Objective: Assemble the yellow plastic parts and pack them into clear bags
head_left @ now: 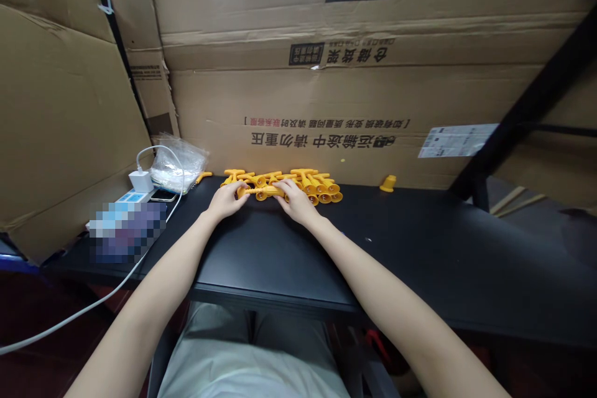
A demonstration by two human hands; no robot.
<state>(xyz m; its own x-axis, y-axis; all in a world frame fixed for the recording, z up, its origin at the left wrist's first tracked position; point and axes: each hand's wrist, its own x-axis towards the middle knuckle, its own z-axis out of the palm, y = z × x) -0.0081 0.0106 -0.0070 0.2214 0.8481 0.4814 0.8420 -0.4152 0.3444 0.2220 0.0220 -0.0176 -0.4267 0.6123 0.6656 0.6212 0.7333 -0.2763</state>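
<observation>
Both hands meet at one yellow-orange plastic T-handled piece with a flared cup (262, 191), held level just in front of a pile of similar pieces. My left hand (226, 201) is closed on its cup end, thumb and fingers pinching. On the other end, my right hand (297, 201) is closed too, its fingers partly covering the piece. Behind and to the right of the hands lies the pile of yellow T-handled pieces (321, 186), stacked with several round cup mouths facing me. The hands hide part of this pile.
A lone yellow cup-shaped part (388, 183) stands at the back right of the black table (420, 249). On the left are a clear plastic bag (175, 161), a phone (163, 195), a white charger (141, 180) and its cable (105, 300). Cardboard (298, 93) walls the back.
</observation>
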